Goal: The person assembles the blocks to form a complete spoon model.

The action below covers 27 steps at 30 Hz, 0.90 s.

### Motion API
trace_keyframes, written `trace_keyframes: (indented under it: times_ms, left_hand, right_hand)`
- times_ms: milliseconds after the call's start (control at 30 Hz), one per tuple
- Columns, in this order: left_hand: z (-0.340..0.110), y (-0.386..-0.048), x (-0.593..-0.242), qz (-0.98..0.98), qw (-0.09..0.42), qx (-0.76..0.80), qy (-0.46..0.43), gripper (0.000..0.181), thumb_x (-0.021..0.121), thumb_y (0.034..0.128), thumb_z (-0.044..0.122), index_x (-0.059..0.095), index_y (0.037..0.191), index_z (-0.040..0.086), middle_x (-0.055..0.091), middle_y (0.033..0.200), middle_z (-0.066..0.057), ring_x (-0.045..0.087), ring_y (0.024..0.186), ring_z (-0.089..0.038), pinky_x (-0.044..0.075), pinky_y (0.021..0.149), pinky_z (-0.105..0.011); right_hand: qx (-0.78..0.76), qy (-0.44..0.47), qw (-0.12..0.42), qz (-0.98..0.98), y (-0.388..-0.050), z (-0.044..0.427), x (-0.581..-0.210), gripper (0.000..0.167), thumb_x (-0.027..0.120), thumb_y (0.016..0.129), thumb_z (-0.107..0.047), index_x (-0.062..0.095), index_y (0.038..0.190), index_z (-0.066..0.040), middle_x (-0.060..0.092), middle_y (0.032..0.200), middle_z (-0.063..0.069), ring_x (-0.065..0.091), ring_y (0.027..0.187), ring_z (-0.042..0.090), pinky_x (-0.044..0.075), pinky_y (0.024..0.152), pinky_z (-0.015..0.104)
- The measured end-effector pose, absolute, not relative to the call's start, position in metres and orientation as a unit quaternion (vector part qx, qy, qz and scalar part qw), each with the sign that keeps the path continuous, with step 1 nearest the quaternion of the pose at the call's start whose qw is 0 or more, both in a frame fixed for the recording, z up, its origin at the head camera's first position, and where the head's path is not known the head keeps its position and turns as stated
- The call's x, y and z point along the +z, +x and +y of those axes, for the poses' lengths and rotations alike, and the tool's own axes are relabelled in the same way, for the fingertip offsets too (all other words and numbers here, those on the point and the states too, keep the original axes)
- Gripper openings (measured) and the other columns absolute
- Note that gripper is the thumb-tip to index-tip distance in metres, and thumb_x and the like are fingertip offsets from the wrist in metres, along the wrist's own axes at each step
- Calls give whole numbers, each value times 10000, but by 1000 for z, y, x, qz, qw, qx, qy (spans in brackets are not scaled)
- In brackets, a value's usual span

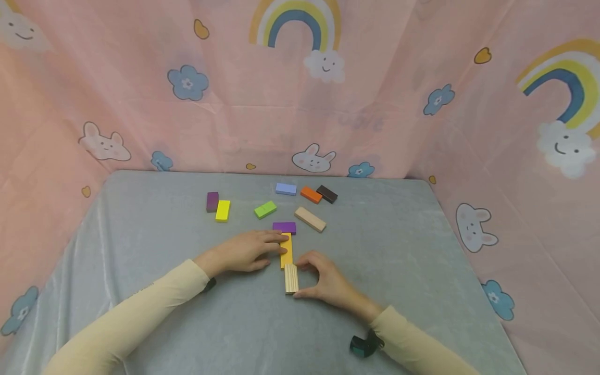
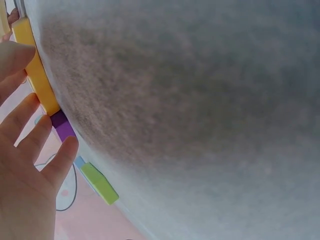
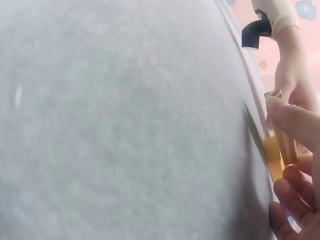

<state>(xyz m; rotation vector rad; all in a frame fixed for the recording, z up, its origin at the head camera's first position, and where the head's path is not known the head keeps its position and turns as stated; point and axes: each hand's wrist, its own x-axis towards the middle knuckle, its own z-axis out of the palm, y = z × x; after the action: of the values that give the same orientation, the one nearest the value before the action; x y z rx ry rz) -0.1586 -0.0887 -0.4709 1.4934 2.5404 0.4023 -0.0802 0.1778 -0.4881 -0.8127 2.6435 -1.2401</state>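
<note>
My right hand [image 1: 334,284] pinches a pale striped wooden block [image 1: 291,279] between thumb and fingertips, at the near end of a yellow-orange block [image 1: 286,251]. In the right wrist view the thumb lies along one side of the wooden block [image 3: 286,137], with fingertips at its lower end. My left hand [image 1: 248,251] reaches in from the left, its fingertips touching the yellow-orange block. The left wrist view shows the fingers of that hand [image 2: 30,145] fairly straight and spread. Beyond the yellow-orange block, a purple block [image 1: 284,227] lies crosswise at its far end.
Farther back lie a green block [image 1: 265,210], a plain wooden block [image 1: 310,219], a light blue block [image 1: 286,189], an orange block [image 1: 311,195] and a black block [image 1: 327,194]. To the left, a dark purple block [image 1: 212,201] sits beside a bright yellow block [image 1: 222,211]. Grey cloth [image 1: 398,250] covers the table.
</note>
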Motion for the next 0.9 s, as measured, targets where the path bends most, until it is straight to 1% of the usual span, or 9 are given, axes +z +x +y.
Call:
trace_keyframes:
  times_ms: [300, 500, 667, 900]
  left_hand:
    - [-88, -159, -468, 852, 79, 130, 501, 402, 618, 966, 233, 588, 1367, 235, 431, 1570, -1, 411, 1460, -228, 390, 1183, -459]
    - [-88, -159, -469, 853, 76, 126, 500, 397, 615, 969, 244, 590, 1365, 235, 432, 1569, 1, 414, 1458, -230, 402, 1173, -465]
    - [-88, -160, -470, 856, 78, 120, 496, 416, 608, 970, 266, 575, 1385, 252, 426, 1572, 28, 398, 1468, -203, 393, 1183, -449]
    - [-87, -161, -469, 857, 78, 122, 495, 432, 609, 971, 278, 565, 1399, 240, 432, 1569, 29, 400, 1467, -201, 385, 1189, -446]
  right_hand:
    - [-396, -263, 62, 877, -75, 174, -493, 612, 915, 658, -352, 615, 1172, -211, 622, 1122, -72, 592, 1034, 91, 530, 924, 293]
    - [-392, -265, 60, 879, -74, 171, -497, 621, 918, 654, -339, 619, 1174, -182, 626, 1124, -53, 581, 1036, 88, 522, 928, 287]
    - [-390, -262, 49, 881, -74, 168, -499, 624, 918, 652, -342, 621, 1169, -160, 629, 1115, -38, 577, 1020, 98, 519, 914, 300]
    - [-381, -255, 39, 888, -74, 166, -499, 620, 922, 644, -342, 620, 1157, -168, 633, 1096, -37, 576, 999, 94, 517, 896, 302]
